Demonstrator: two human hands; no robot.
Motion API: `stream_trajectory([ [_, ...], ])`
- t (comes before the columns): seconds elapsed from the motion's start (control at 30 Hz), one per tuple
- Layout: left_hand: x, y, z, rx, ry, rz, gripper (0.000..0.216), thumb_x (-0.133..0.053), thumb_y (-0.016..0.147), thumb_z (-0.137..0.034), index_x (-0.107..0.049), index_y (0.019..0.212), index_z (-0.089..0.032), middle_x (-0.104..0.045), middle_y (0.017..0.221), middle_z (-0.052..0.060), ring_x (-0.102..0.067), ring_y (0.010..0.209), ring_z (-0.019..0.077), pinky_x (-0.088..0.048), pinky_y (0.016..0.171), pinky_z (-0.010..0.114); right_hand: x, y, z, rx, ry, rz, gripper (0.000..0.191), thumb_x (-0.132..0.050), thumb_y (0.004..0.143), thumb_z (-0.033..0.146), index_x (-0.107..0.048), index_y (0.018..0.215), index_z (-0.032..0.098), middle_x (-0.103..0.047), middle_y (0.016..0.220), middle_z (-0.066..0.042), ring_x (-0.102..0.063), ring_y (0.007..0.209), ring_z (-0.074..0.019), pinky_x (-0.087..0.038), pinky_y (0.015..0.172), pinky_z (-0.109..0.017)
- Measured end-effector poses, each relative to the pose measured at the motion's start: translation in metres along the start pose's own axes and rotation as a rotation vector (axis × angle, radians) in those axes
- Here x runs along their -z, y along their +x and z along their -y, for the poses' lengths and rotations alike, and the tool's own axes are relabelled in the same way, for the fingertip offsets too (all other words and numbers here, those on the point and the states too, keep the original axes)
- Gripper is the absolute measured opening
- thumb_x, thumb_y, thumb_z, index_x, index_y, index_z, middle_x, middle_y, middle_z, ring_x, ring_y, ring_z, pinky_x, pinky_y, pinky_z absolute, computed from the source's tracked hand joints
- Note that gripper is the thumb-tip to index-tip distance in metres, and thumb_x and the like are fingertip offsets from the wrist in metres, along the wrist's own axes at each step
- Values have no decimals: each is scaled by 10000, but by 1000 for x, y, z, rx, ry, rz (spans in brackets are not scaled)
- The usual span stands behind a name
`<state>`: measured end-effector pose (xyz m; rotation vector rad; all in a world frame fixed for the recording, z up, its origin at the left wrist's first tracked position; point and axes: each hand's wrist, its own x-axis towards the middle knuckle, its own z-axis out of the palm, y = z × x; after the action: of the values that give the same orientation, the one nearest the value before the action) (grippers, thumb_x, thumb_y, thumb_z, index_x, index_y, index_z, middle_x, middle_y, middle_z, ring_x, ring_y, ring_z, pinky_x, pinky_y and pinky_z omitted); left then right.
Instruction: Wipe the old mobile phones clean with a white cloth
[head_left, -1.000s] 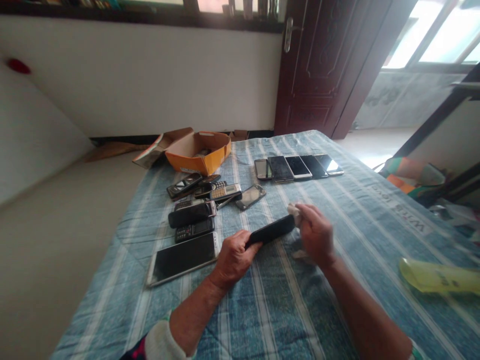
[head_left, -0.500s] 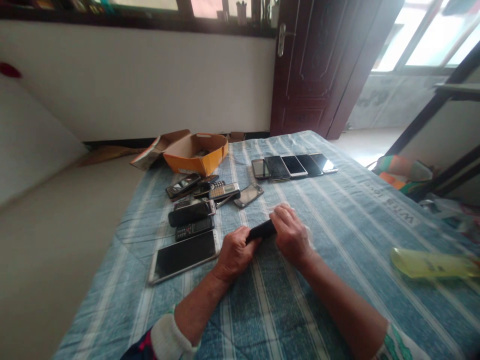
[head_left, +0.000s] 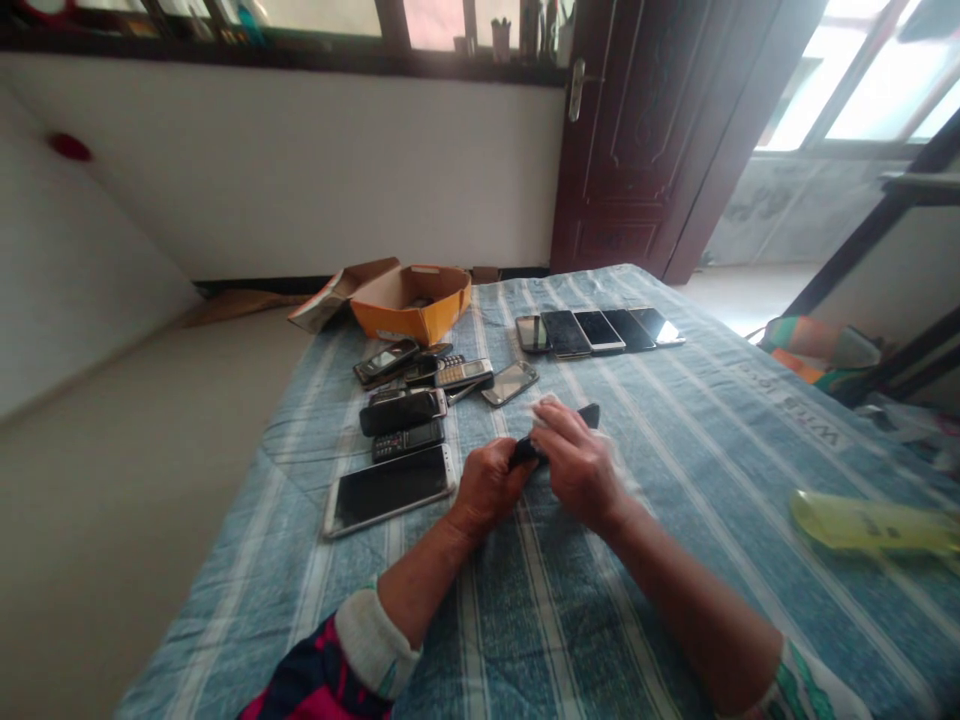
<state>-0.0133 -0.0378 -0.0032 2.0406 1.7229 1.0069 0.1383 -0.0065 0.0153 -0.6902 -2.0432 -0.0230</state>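
Note:
My left hand [head_left: 487, 488] is closed around the near end of a dark phone [head_left: 589, 415], tilted above the striped cloth. Over the phone's middle lies my right hand [head_left: 577, 462], its fingers bent and pressing a thin white wipe [head_left: 616, 462] onto it; the far end sticks out beyond. Left of my hands rests a large white-framed phone [head_left: 390, 492] with a black screen. Behind it are a keypad phone [head_left: 409, 440], a black phone [head_left: 401, 411] and a heap of older handsets [head_left: 459, 373]. A grey phone [head_left: 511, 383] lies just past my hands.
An open orange box [head_left: 420, 318] stands at the far left edge of the striped cloth [head_left: 675, 560]. Several smartphones [head_left: 598, 331] lie in a row at the back. To the right is a yellow translucent packet [head_left: 862, 522]. A dark red door [head_left: 622, 150] is behind.
My right hand with the wipe has shifted along the phone toward my left hand, so the phone's far end now shows. The camera view has turned slightly left.

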Motion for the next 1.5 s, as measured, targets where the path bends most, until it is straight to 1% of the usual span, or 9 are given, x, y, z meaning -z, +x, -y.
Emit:
stream_trajectory([
  [0.13,0,0,-2,-17,-18,-17,235,-568,798,-276,-523,595,-167,-509,557,-29,-473,532,104,-343,516,215,-5,-3,1,63,-104,208,226,-405,911,145,-623,958,183,-634,993,-79,-538,1060,-206,-393,980,-410],
  [0.27,1,0,-4,4,-13,-11,193,-617,770,-234,-545,606,-163,-523,571,-29,-493,548,109,-342,515,215,-2,-8,-12,37,-157,245,242,-397,903,123,-604,1008,193,-620,978,-53,-532,1035,-183,-263,1073,-432],
  [0.5,-1,2,-2,7,-36,2,72,-622,763,-168,-620,695,-147,-594,649,-2,-564,631,136,-387,579,220,0,-18,-43,-81,-243,138,245,-402,882,123,-610,986,197,-611,1025,-63,-501,1083,-198,-300,1040,-394],
  [0.67,-1,3,-2,21,-33,3,89,-632,757,-188,-622,681,-144,-576,619,-8,-549,600,129,-381,564,217,-3,-25,-63,-265,-203,17,297,-392,834,93,-627,991,182,-618,1008,-78,-554,939,-189,-447,827,-292],
  [0.8,-2,3,-2,28,-30,-2,103,-633,754,-184,-613,661,-144,-546,594,-20,-523,571,117,-367,552,214,-5,-34,-76,-413,-202,-72,338,-401,792,91,-638,1018,170,-643,857,-56,-579,768,-173,-456,698,-267],
  [0.93,-3,3,-1,33,-20,-12,125,-640,743,-182,-598,630,-147,-521,571,-26,-499,550,111,-350,536,213,1,-34,-82,-457,-225,-164,301,-398,797,115,-650,954,164,-639,806,-58,-577,753,-179,-452,688,-278],
  [1.07,-3,2,-3,31,-5,-14,134,-648,737,-185,-594,620,-149,-522,565,-25,-498,550,113,-342,531,217,9,-22,-66,-311,-217,-220,284,-385,834,110,-635,954,171,-626,885,-78,-565,854,-183,-447,778,-295],
  [1.23,0,2,-6,12,-13,0,92,-634,742,-175,-603,659,-148,-569,608,-11,-534,582,123,-362,554,223,-1,-11,-30,-45,-263,37,244,-395,883,122,-619,812,187,-593,847,-64,-526,881,-189,-402,894,-339],
  [1.5,-3,0,0,4,-54,-31,139,-518,764,-137,-605,656,-142,-618,611,29,-567,595,141,-381,544,226,-26,-7,10,53,-171,152,210,-407,903,152,-608,860,193,-571,846,-45,-505,889,-185,-320,1030,-409],
])
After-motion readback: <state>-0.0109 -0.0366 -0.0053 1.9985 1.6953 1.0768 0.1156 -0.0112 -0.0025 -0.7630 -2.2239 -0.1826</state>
